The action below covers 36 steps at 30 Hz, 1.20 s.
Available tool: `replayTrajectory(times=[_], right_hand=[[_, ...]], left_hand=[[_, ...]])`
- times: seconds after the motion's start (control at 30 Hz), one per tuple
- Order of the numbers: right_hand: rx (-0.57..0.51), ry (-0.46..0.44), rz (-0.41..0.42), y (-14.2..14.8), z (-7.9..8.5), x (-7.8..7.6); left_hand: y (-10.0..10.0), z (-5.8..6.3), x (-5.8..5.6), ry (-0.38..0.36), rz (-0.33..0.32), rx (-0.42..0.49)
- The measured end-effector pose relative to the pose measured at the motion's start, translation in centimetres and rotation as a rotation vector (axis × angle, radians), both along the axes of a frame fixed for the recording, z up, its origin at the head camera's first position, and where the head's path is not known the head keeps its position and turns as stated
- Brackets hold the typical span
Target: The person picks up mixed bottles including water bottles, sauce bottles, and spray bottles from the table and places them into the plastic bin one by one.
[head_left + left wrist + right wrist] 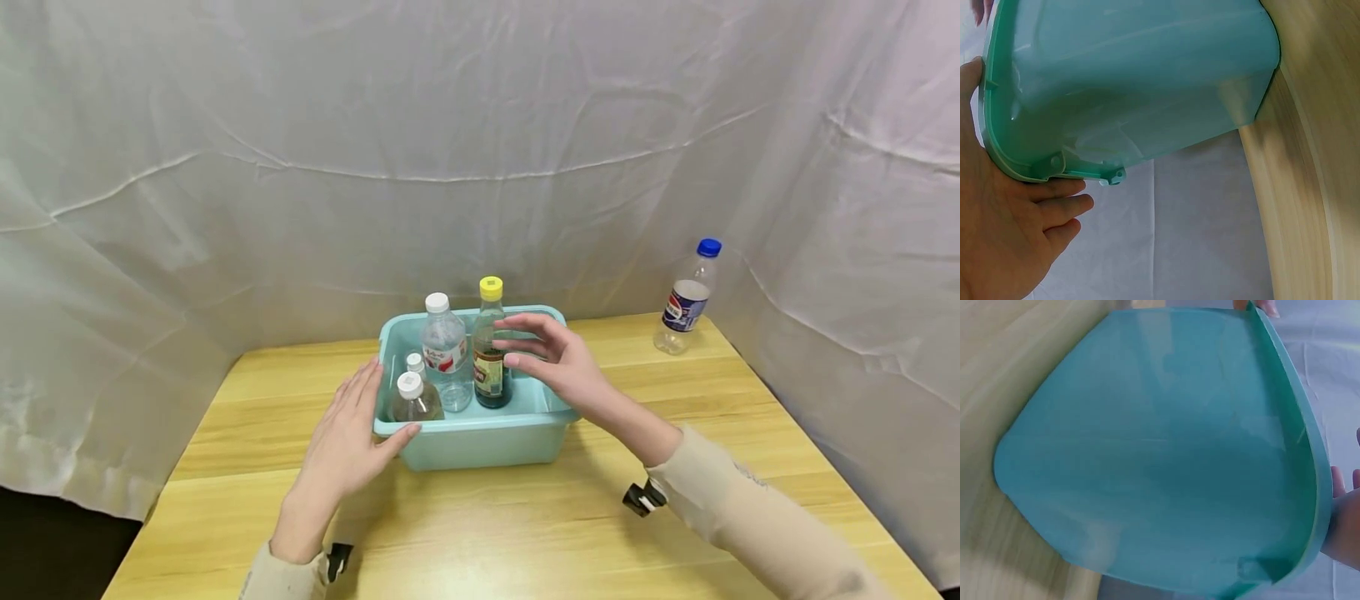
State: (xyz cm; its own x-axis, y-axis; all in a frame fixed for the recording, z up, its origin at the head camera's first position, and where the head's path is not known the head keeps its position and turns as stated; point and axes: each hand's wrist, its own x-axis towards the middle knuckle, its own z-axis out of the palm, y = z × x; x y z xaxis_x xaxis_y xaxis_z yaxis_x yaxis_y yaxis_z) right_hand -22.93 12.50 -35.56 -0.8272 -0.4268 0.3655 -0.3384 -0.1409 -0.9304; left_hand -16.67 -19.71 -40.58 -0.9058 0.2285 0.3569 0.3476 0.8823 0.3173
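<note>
A light blue plastic tub (480,442) stands on the wooden table. My left hand (341,437) rests against its front left corner, fingers along the left side and thumb at the front rim. In the left wrist view, the fingers (1063,209) lie straight beside the rim. My right hand (566,367) hovers over the tub's right half, fingers spread and slightly bent. Its fingertips overlap a yellow-capped glass bottle of dark liquid (491,375). Left of that bottle stands a clear plastic bottle (446,342) with a white cap. Two smaller white-capped bottles, one in front (410,396), sit by the left wall.
An upright plastic bottle (684,304) with a blue cap and a Pepsi label stands at the table's back right corner. A pale grey curtain (420,167) hangs behind and along both sides. The wooden table (480,533) extends in front of the tub.
</note>
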Motion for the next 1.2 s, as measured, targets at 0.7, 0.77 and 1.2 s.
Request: replayTrajectory(times=[0.7,0.77,1.2], right_hand=[[-0.317,-0.055,-0.242,6.3,-3.7,1.0],[-0.338,-0.061,-0.263,6.9,-4.0,0.9],[-0.348,0.025,-0.527,11.6,-6.3,-0.6]], left_hand=[[0.0,-0.1,0.0,0.008,0.000,0.001],[0.0,-0.1,0.0,0.006,0.002,0.000],[0.0,-0.1,0.0,0.014,-0.004,0.000]])
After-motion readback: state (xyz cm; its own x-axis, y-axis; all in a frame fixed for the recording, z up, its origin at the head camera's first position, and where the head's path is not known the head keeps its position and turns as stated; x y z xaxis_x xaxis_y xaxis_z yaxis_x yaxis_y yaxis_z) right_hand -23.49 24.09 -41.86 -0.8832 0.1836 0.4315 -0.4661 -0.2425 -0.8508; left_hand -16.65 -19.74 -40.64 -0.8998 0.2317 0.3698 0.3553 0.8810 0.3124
